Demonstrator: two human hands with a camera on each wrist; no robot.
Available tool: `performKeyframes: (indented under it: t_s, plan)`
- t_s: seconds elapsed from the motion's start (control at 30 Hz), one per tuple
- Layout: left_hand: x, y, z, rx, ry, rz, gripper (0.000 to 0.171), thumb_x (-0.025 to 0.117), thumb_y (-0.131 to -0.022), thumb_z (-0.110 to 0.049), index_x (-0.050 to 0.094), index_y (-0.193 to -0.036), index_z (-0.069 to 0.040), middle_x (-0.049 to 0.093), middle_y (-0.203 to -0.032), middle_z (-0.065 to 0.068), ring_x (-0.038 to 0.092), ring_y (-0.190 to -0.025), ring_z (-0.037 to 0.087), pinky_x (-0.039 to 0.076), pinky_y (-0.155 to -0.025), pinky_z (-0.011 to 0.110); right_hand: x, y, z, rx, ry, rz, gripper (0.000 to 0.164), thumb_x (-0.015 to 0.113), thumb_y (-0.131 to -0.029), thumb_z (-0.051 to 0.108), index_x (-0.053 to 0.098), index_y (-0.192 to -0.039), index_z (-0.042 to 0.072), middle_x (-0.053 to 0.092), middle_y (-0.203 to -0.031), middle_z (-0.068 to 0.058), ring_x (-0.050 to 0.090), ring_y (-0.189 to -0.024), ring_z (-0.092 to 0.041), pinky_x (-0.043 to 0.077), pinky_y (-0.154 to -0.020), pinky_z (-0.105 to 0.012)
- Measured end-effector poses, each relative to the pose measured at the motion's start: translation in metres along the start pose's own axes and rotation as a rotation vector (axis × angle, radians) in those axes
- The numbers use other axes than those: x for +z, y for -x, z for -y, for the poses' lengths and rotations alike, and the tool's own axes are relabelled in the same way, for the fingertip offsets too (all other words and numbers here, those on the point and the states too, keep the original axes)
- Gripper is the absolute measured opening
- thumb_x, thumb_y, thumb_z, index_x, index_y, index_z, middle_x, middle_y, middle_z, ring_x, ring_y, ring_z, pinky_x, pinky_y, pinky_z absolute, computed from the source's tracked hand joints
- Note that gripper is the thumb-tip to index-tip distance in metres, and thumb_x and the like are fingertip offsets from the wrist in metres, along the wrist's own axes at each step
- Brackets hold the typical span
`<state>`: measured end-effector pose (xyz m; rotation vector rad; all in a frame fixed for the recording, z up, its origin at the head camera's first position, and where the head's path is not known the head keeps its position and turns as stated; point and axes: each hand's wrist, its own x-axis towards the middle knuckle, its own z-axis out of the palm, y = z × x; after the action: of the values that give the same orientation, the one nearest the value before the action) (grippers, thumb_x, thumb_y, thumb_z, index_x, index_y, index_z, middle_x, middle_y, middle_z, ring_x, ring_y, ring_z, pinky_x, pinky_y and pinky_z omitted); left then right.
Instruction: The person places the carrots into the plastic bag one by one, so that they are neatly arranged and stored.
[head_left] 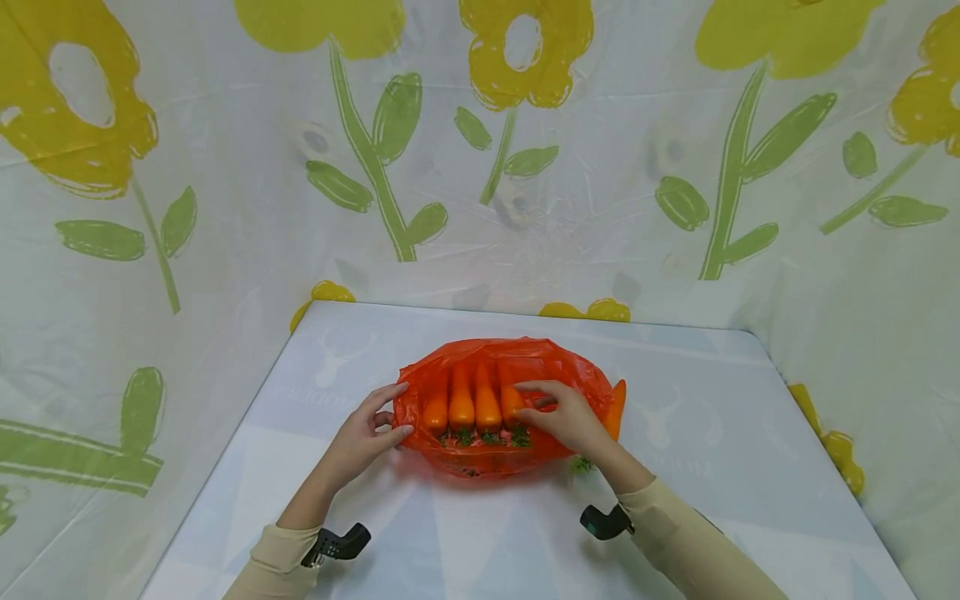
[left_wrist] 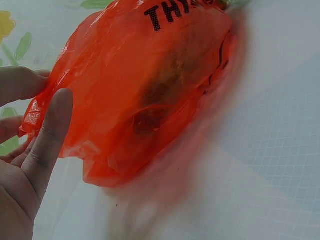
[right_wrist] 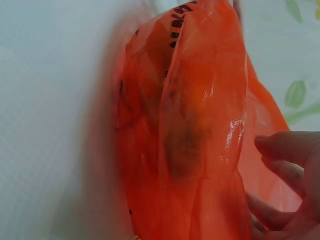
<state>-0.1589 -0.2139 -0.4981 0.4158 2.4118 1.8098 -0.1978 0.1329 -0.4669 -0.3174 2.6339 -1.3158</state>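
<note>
**Both hands on orange bag of carrots, tabletop centre**

Bag [head_left: 495, 408] lies flat mid-tabletop [head_left: 712, 450], mouth toward the person at 6 o'clock. Thin orange plastic, black print on it, partly readable in the left wrist view [left_wrist: 145, 95]; the right wrist view shows the same film up close [right_wrist: 195, 130], with dark blurred shapes inside.

Carrots [head_left: 461, 404]: four side by side inside the bag, tips at 12 o'clock, green tops at 6 o'clock. A fifth carrot [head_left: 617, 407] sits at the bag's 3 o'clock edge; can't tell whether it is under the film or outside it.

Left hand [head_left: 369, 433]: at the bag's 9 o'clock edge, fingers straight and spread, fingertips [left_wrist: 55, 125] touching the plastic. No pinch visible.

Right hand [head_left: 566, 417]: lies on top of the bag at about 3 o'clock, fingers extended toward 9 o'clock over the rightmost bagged carrot, loosely bent, pressing on the film. In the right wrist view its fingers [right_wrist: 287, 147] are lightly curled beside the plastic; no clear grip.

Backdrop [head_left: 525, 167]: white sheet with yellow flowers around the tabletop.
</note>
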Motion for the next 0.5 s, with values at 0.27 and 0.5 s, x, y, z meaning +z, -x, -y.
performKeyframes:
  t_s: [0.27,0.5]
  plan:
    - [0.0,0.0,0.001,-0.004,0.02,0.007,0.065,0.073,-0.095,-0.015,0.043,-0.152,-0.006,0.032,-0.158,0.018,0.063,-0.097,0.027,0.06,-0.075,0.028,-0.004,0.005,-0.001,-0.053,-0.007,-0.018,0.042,0.077,-0.092,0.021,0.069,-0.133,0.023,0.063,-0.134,-0.007,0.063,-0.106,-0.024,0.059,-0.078,-0.035]
    - [0.0,0.0,0.001,0.003,0.025,0.009,0.065,0.073,-0.095,-0.014,0.043,-0.152,-0.005,0.032,-0.158,0.018,0.063,-0.096,0.025,0.06,-0.074,0.028,-0.011,0.014,0.0,-0.046,-0.008,-0.028,0.043,0.076,-0.094,0.02,0.067,-0.135,0.02,0.061,-0.137,-0.007,0.062,-0.108,-0.026,0.06,-0.079,-0.036]
